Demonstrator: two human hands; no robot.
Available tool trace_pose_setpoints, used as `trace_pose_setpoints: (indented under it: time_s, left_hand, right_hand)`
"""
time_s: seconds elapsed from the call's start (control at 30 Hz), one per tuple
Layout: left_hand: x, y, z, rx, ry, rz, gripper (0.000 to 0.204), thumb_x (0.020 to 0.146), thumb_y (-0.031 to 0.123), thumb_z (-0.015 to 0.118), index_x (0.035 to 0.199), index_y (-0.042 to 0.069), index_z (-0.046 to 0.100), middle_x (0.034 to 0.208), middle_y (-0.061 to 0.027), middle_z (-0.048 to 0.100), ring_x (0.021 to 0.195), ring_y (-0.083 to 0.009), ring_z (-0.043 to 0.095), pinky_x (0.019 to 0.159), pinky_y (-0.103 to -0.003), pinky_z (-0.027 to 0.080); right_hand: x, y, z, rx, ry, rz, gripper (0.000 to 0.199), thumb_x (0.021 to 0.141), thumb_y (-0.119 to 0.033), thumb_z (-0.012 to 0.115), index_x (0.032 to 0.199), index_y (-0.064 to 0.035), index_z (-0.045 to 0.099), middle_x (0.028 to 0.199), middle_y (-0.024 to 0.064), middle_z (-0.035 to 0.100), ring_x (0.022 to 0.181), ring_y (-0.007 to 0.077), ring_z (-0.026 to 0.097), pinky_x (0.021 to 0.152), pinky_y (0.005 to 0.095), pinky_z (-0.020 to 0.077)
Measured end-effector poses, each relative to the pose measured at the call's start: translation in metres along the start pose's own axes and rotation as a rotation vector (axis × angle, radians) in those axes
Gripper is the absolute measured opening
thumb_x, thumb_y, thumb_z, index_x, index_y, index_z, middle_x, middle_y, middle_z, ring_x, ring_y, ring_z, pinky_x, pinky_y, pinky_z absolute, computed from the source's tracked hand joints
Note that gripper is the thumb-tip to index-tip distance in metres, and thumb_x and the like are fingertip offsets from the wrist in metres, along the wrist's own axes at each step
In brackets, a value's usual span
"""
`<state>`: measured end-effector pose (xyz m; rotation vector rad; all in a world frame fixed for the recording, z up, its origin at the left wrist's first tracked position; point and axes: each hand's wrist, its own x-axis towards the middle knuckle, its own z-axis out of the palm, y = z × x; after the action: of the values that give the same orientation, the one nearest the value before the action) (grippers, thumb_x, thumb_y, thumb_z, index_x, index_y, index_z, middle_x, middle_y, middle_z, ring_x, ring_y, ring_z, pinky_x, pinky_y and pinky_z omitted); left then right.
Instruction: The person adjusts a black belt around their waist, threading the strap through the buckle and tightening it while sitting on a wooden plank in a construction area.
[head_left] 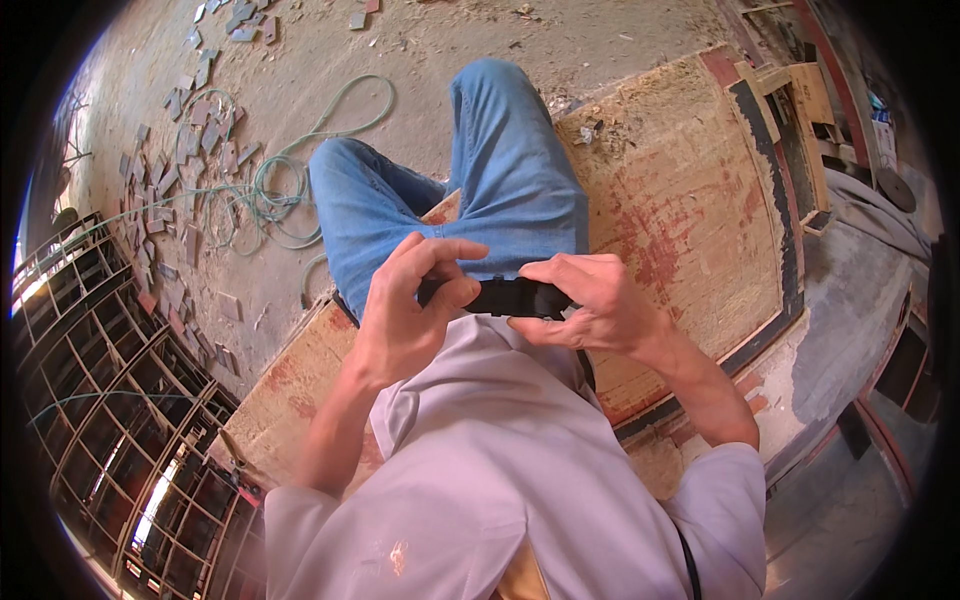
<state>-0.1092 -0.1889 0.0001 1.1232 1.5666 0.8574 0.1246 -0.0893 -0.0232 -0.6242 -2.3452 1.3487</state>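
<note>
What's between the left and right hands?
In the head view, a black object spans the gap between left hand and right hand; the right grips one end.

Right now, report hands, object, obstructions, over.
Right hand grips black object at right end. Left hand at its left end, hold unclear. Green hose on floor, apart from hands.

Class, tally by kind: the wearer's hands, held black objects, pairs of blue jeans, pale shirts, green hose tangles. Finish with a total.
Hands (left hand, right hand): 2
Held black object: 1
Blue jeans, pairs: 1
Pale shirt: 1
Green hose tangle: 1
Total: 6
</note>
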Motion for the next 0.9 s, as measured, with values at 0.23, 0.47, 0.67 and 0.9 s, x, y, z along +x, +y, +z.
trace_pose_setpoints:
  time_s: [0.23, 0.47, 0.67, 0.9]
  left_hand:
    - [0.010, -0.005, 0.000, -0.004, -0.015, 0.039, 0.022, 0.096, 0.001, 0.064, 0.117, 0.002, 0.072, 0.087, -0.0070, 0.058, 0.081, -0.0186, 0.056, 0.079, -0.031, 0.047]
    - [0.018, 0.010, 0.006, 0.215, -0.347, -0.011, 0.063, 0.079, 0.038, 0.091, 0.129, 0.006, 0.072, 0.101, -0.0112, 0.061, 0.089, -0.0272, 0.063, 0.087, -0.035, 0.052]
    - [0.022, -0.005, 0.021, -0.087, -0.553, -0.221, 0.044, 0.081, 0.028, 0.087, 0.115, 0.000, 0.078, 0.103, -0.0138, 0.075, 0.095, -0.0209, 0.069, 0.087, -0.032, 0.054]
    - [0.020, -0.008, 0.022, -0.134, -0.704, -0.257, 0.044, 0.079, 0.025, 0.084, 0.112, -0.004, 0.078, 0.104, -0.0154, 0.077, 0.095, -0.0197, 0.071, 0.088, -0.031, 0.055]
  right_hand:
    - [-0.020, -0.027, 0.007, 0.822, 0.054, 0.918, 0.043, 0.090, -0.010, 0.082, 0.125, 0.0008, 0.060, 0.081, 0.0031, 0.068, 0.066, 0.0097, 0.067, 0.054, 0.0278, 0.0543]
    - [-0.052, -0.043, 0.002, 0.626, 0.146, 0.917, 0.022, 0.094, -0.006, 0.078, 0.107, 0.0016, 0.062, 0.082, 0.0039, 0.069, 0.065, 0.0087, 0.065, 0.055, 0.0248, 0.0527]
    - [-0.062, -0.038, 0.007, -0.004, 0.220, 0.300, 0.026, 0.086, 0.000, 0.082, 0.107, 0.0001, 0.066, 0.080, 0.0079, 0.067, 0.060, 0.0136, 0.062, 0.052, 0.0285, 0.0490]
    - [-0.069, -0.030, 0.019, -0.416, 0.210, -0.013, 0.036, 0.077, 0.007, 0.080, 0.109, -0.0002, 0.066, 0.077, 0.0079, 0.062, 0.058, 0.0236, 0.060, 0.048, 0.0337, 0.0490]
